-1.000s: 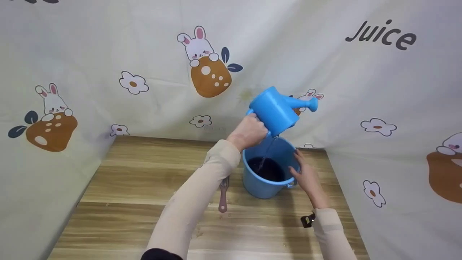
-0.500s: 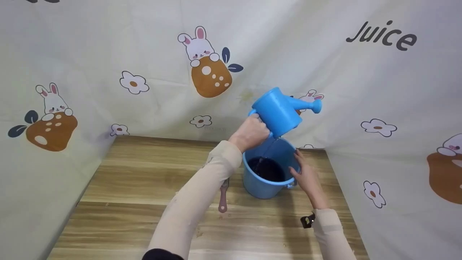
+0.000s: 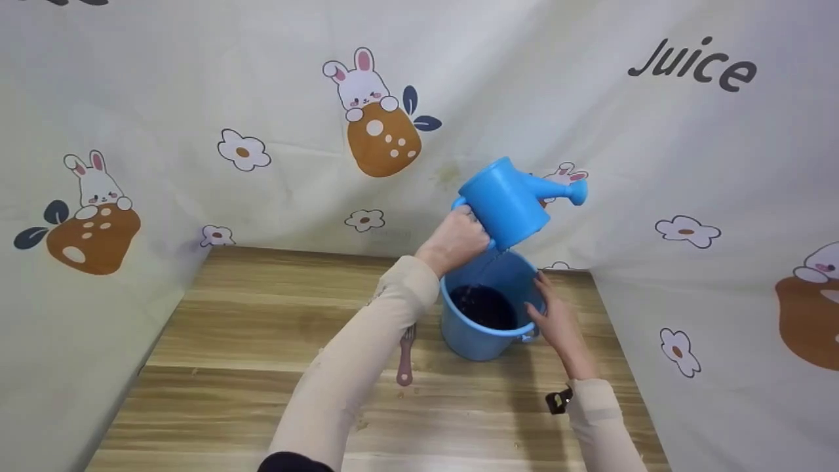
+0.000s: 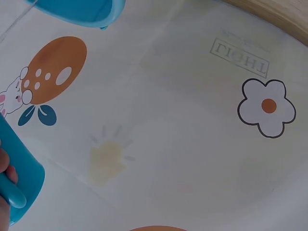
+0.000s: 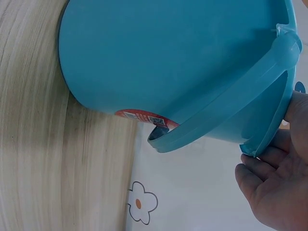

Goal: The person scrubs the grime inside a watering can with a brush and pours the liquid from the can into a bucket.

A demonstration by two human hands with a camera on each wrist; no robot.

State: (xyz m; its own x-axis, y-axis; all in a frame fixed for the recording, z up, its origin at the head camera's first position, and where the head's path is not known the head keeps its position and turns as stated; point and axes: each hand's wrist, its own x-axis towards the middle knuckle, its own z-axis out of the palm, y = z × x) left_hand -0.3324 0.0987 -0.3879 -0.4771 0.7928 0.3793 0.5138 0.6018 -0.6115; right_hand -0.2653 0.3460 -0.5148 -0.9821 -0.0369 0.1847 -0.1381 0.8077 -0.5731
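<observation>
My left hand [image 3: 457,237] grips the handle of a blue watering can [image 3: 506,203], tipped above a blue bucket [image 3: 482,344]. A thin trickle of water falls from the can into the dark liquid [image 3: 484,307] in the bucket. In the left wrist view only part of the watering can [image 4: 21,168] and a few fingers show at the left edge. My right hand [image 3: 558,321] holds the bucket's rim on its right side. The right wrist view shows the bucket [image 5: 168,57] with its carrying handle hanging down, and the fingers curled at the rim.
A small hand fork [image 3: 405,357] with a pinkish handle lies on the wooden table [image 3: 249,341] left of the bucket, its tines partly behind my left sleeve. A printed cloth [image 3: 288,85] with rabbits and flowers stands close behind the table and along both sides.
The watering can has shifted slightly to the right with my left hand. The falling water has thinned from a clear stream to a faint trickle. My right hand stays at the rim.
</observation>
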